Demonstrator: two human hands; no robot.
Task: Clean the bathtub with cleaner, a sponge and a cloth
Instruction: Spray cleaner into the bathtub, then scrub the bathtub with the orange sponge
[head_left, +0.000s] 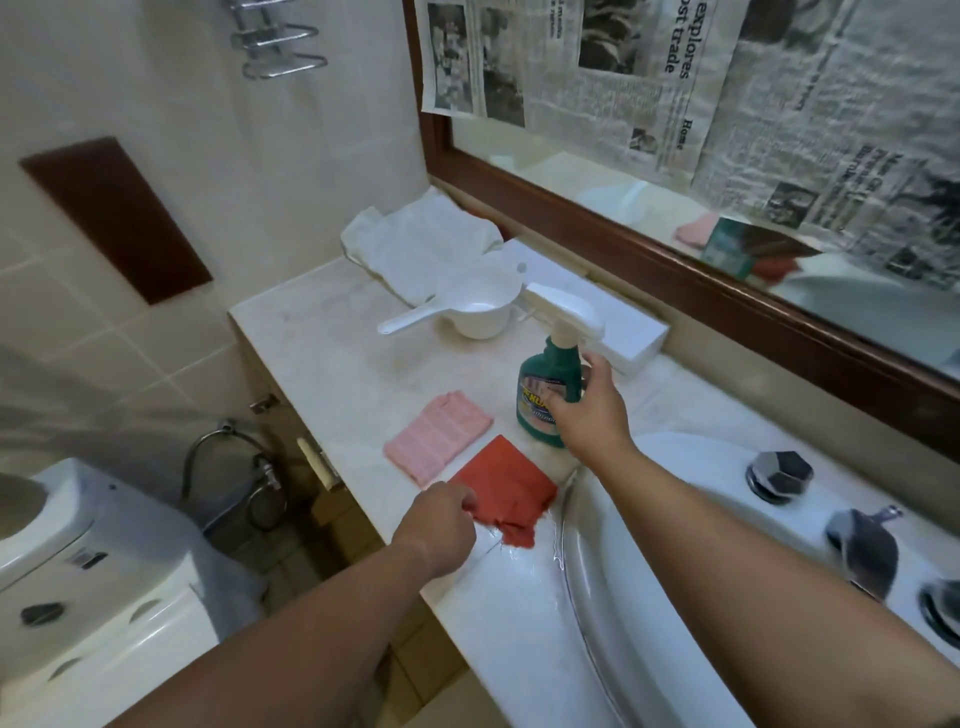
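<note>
Left hand (441, 525) pinches the near corner of the red cloth (511, 488), which lies at the counter (332, 332) front edge and touches the bathtub (597, 551) rim. Right hand (592, 410) is wrapped round the body of the green cleaner bottle (545, 379), upright mid-counter. Pink cloth (439, 441) lies just left of the bottle, untouched. Looks like the pickup step: lift the bottle straight up, fingers off the trigger, and bunch the cloth before lifting so it doesn't trail.
</note>
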